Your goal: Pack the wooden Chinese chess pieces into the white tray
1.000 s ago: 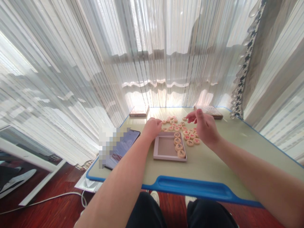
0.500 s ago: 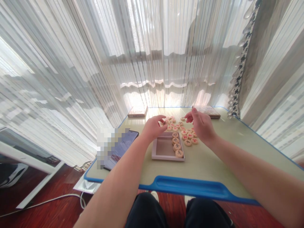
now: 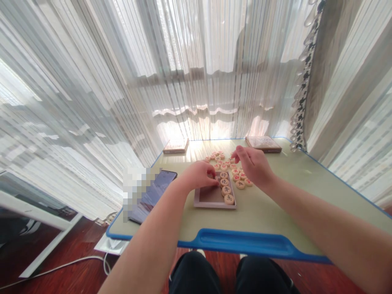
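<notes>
- Left hand had moved down over the shallow mauve square tray, its fingers curled inward; whether they gripped anything was hidden.
- Four round wooden xiangqi pieces lay along the tray's right side, just beside those fingers.
- Right hand, half-open, hung near a cluster of matching loose pieces.

Bare forearms run out of frame on both sides; left hand and right hand bare as well. Black matte trousers cover both legs at the lower edge of view.
</notes>
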